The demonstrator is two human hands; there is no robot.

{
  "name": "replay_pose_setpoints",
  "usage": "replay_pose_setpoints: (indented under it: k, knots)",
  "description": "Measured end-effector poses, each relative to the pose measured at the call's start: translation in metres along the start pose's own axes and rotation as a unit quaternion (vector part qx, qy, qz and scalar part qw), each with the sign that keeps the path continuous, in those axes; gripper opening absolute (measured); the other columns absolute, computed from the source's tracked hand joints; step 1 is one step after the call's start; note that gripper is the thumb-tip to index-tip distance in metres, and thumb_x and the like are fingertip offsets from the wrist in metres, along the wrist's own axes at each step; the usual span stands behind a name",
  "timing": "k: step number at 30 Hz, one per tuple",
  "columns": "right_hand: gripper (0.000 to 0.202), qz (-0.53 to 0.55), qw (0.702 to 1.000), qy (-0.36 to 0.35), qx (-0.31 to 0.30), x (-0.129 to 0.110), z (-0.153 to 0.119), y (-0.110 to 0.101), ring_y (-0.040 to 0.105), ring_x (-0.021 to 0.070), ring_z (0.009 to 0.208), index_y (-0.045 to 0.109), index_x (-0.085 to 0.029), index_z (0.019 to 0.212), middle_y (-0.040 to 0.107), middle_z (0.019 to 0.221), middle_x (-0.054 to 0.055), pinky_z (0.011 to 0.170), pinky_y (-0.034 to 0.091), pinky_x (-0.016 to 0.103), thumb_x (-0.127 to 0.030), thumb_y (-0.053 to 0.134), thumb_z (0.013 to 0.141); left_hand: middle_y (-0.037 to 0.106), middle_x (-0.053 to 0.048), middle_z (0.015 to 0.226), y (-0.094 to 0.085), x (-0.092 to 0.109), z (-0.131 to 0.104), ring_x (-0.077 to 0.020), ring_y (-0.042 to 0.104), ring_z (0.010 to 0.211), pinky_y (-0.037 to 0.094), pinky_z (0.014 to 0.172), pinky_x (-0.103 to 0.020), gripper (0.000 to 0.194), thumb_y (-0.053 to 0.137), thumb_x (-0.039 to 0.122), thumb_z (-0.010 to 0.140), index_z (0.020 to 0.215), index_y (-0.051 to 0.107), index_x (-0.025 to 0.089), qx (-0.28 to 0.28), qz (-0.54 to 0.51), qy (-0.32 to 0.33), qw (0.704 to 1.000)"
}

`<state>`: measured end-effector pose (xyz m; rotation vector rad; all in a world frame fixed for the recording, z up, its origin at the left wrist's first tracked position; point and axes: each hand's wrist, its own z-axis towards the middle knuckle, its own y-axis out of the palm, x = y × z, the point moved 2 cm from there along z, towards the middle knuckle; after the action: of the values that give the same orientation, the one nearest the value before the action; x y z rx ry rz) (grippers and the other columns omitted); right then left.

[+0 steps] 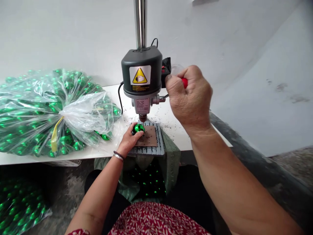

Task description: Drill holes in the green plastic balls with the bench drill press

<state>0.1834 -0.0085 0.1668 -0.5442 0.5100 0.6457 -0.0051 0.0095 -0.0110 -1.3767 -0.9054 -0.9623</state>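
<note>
I see by camera that my left hand [130, 138] holds the ball [138, 129] just below the chuck [142, 117], and my right hand [190, 98] is closed around the knob [185, 83] of the drill [141, 70]

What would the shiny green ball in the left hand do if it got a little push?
The ball would probably roll, because it looks round. It may be slippery, as its surface looks smooth and mirror-shiny. It might be fairly light, since the left hand alone holds it.
</note>
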Motion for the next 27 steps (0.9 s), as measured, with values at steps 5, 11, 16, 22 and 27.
replay_pose_setpoints:
  k: [5,11,16,22,27]
  knots:
    - [0.028,-0.023,1.0,0.004,-0.006,-0.001,0.0,-0.001,0.045,0.0062,0.061,0.043,-0.02,0.077,0.042,0.062,-0.004,0.065,0.042,0.023,-0.043,0.049,0.093,0.07,-0.006,0.123,0.002,0.003,-0.001,-0.0235,0.062,0.118,0.045,0.107,-0.036,0.059,0.069,0.034,0.08,0.137,0.057,0.019,-0.011,0.058,0.0,0.998]
    - [0.029,-0.034,0.999,0.0,-0.008,-0.001,0.0,-0.001,0.047,0.0063,0.063,0.042,-0.02,0.077,0.045,0.062,-0.004,0.066,0.043,0.022,-0.043,0.048,0.094,0.069,-0.005,0.131,0.01,0.005,-0.001,-0.027,0.059,0.126,0.037,0.115,-0.046,0.059,0.077,0.028,0.074,0.132,0.062,0.025,-0.003,0.158,0.043,0.986]
    - [0.029,-0.029,1.0,-0.007,-0.006,-0.001,-0.002,-0.001,0.047,0.0059,0.062,0.044,-0.021,0.079,0.047,0.064,-0.004,0.065,0.042,0.022,-0.044,0.045,0.096,0.069,-0.005,0.132,0.014,0.008,-0.005,-0.0279,0.06,0.126,0.032,0.119,-0.051,0.061,0.079,0.023,0.071,0.13,0.063,0.024,0.001,0.175,0.044,0.983]
    - [0.028,0.001,1.0,-0.003,-0.007,0.0,-0.008,-0.003,0.043,0.0055,0.06,0.045,-0.021,0.078,0.05,0.064,-0.004,0.064,0.041,0.023,-0.043,0.049,0.094,0.071,-0.006,0.127,0.016,-0.003,-0.003,-0.0278,0.061,0.124,0.041,0.112,-0.044,0.063,0.08,0.023,0.069,0.13,0.065,0.023,0.009,0.1,0.064,0.993]
    - [0.03,0.026,1.0,-0.005,0.005,0.0,-0.01,-0.004,0.04,0.0049,0.058,0.048,-0.02,0.078,0.047,0.061,-0.004,0.062,0.039,0.024,-0.046,0.051,0.091,0.074,-0.004,0.117,0.018,-0.004,-0.004,-0.0281,0.063,0.118,0.045,0.107,-0.044,0.062,0.082,0.024,0.067,0.127,0.067,0.025,0.028,0.097,0.068,0.993]
